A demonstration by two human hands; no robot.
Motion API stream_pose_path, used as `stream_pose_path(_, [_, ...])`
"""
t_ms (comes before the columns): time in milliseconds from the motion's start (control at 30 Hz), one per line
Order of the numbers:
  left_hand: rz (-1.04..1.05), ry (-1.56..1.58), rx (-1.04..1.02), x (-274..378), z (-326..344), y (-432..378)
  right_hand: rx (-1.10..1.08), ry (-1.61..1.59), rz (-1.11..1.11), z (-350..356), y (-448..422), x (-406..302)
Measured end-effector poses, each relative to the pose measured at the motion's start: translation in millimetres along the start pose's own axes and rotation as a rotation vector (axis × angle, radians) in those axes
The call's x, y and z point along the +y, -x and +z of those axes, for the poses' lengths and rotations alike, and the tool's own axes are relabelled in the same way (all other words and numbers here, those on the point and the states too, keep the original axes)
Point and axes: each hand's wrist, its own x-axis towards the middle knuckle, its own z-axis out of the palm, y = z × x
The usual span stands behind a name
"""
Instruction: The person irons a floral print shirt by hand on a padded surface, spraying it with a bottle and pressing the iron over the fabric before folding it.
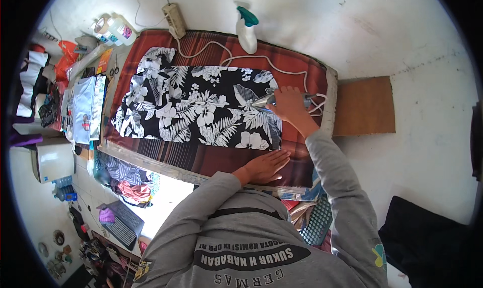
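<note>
A black garment with white flowers and leaves [203,107] lies spread flat on the red striped cloth [298,144] that covers the table. My right hand [292,105] grips a clothes iron [262,103], its pointed nose facing left on the garment's right end. From the iron's heel a white cord [277,66] loops across the cloth. Close to the garment's lower right corner, my left hand [266,166] lies palm down with fingers extended, holding nothing. Whether its fingertips touch the fabric edge I cannot tell.
A white spray bottle with a green trigger [248,31] stands at the back, right of a power strip [174,20]. Scissors [114,68] and folded clothes [85,109] lie left. Below are a basket of laundry [126,178] and a green perforated basket [317,220]. Walls bound the back and right.
</note>
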Motion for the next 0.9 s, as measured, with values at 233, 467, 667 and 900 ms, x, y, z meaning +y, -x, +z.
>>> stream_pose_path(233, [-0.754, -0.291, 0.538, -26, -86, 144, -0.223, -0.226, -0.102, -1, 3, 9])
stream_pose_path(467, [-1.365, -0.618, 0.418, -111, -124, 292, -0.253, -0.272, -0.366, 19, 46, -118])
stream_pose_path(667, [-1.419, -0.629, 0.443, -117, -118, 306, -0.438, -0.243, -0.309, 3, 85, -83])
stream_pose_path(900, [-1.403, -0.62, 0.471, -117, -123, 298, -0.29, -0.208, -0.257, 23, 85, -94])
